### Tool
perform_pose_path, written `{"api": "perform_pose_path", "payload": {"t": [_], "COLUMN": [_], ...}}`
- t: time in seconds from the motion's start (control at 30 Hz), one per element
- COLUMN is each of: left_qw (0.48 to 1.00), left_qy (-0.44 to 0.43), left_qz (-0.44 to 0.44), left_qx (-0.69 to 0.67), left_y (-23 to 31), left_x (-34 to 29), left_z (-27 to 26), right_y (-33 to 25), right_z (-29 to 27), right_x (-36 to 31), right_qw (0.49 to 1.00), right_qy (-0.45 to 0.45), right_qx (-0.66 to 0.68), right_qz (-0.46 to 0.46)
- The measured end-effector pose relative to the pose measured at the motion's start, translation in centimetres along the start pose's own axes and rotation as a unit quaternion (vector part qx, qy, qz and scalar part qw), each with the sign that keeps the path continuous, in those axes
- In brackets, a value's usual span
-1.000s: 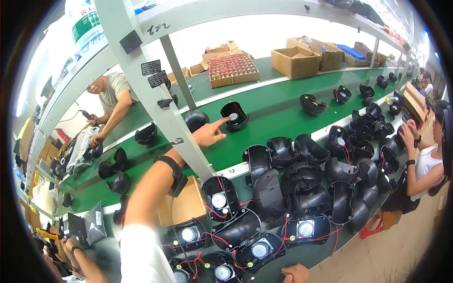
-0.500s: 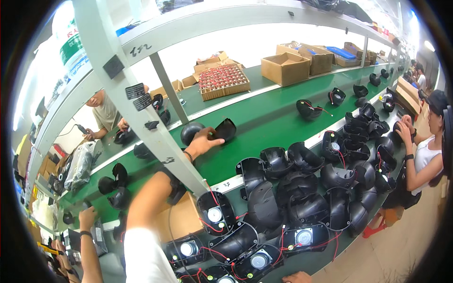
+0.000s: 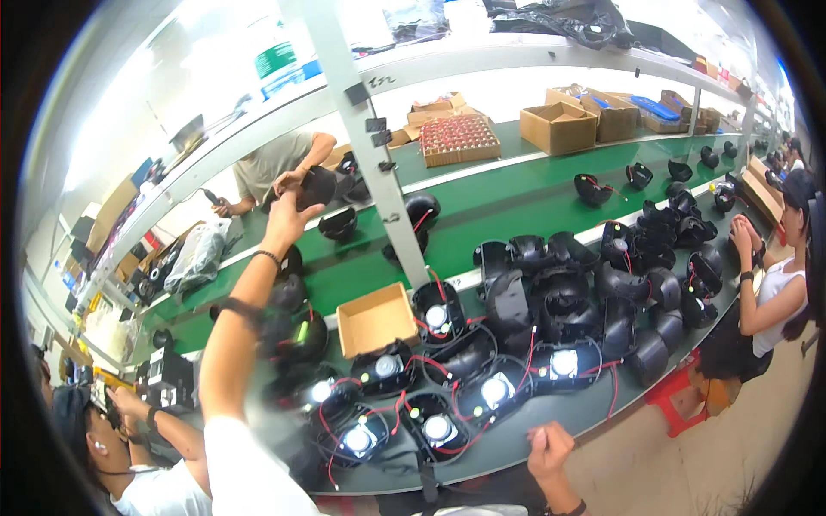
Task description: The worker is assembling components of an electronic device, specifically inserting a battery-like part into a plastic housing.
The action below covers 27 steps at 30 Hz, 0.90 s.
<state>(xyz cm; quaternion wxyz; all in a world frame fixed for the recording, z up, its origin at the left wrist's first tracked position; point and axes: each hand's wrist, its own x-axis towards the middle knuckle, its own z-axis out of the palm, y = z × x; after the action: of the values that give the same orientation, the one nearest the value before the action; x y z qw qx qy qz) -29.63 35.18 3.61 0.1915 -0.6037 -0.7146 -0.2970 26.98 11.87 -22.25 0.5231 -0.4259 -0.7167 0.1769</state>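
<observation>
My left arm stretches across the green conveyor belt (image 3: 490, 193). At its far side my left hand (image 3: 291, 222) is closed on the lower edge of a curved black plastic shell (image 3: 318, 187). A hand (image 3: 291, 179) of the person opposite is at the same shell; overlap hides the exact contact. My right hand (image 3: 551, 447) hovers by the near edge of the bench, its fingers curled in and no object visible in them. Left of it lie several black housings fitted with round speakers (image 3: 496, 391) and red wires.
Black shells (image 3: 564, 318) are heaped at the right of the bench. An upright post (image 3: 357, 129) stands beside my left arm. A cardboard tray (image 3: 376, 320) sits near the belt; boxes (image 3: 557, 127) line the far side. Co-workers sit left and right.
My left hand has moved from shells on the belt to the far side, meeting the other person's hand at a shell. My right hand has risen further into view. The view has shifted.
</observation>
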Motion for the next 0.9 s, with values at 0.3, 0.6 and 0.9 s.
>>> {"api": "perform_pose_path", "payload": {"t": [0.3,0.6,0.9], "left_qw": [0.987,0.963,0.977], "left_qy": [-0.141,-0.222,-0.117], "left_qz": [0.058,0.151,0.162], "left_qx": [0.051,0.034,-0.075], "left_y": [13.9,25.4,23.7], "left_x": [-15.2,-35.4,-44.4], "left_z": [-22.1,-26.1,-21.8], "right_y": [-12.6,-20.9,-19.7], "right_z": [-0.7,1.6,1.4], "right_x": [1.9,3.0,1.8], "right_qw": [0.963,0.728,0.799], "right_qy": [-0.03,-0.256,-0.353], "right_qx": [0.266,0.609,0.446], "right_qz": [0.033,0.183,0.194]}}
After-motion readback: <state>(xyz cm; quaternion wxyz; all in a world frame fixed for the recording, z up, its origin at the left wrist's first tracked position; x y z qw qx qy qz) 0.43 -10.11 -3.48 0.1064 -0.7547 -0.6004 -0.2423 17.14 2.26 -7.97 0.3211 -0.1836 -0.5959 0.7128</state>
